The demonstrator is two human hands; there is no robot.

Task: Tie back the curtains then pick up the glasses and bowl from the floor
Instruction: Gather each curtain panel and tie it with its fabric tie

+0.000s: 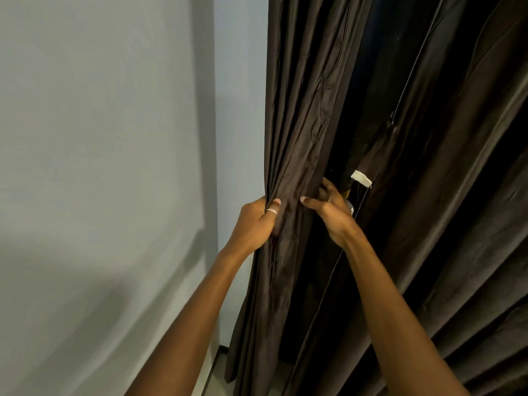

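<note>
Curtain (300, 110): dark brown cloth in long vertical folds, filling the view from 12 round to 5 o'clock. Judged soft and limp, with moderate weight in bulk, and smooth enough to slide through a loose hold. The folds will likely spill unless bunched tight. Best hold is probably around the gathered outer edge at mid-height, where a tie would sit. No tie-back identified. A white tag (361, 178) shows in the dark gap between folds, purpose unclear.

Left hand (255, 224): near view centre, clenched round the bunched leading edge of the curtain, one ringed digit on the front of the cloth.

Right hand (333, 214): at 3 o'clock of the left, just beside it. The thumb stretches toward the left hand across the cloth and the fingers reach into the gap behind the fold. Cannot tell whether they pinch anything. The tag lies near, at 1 o'clock of this hand.

Wall (100, 138): pale grey-blue, at 9 o'clock. A strip of floor (211, 378) shows at 6 to 7 o'clock. Glasses and bowl are not in view.
</note>
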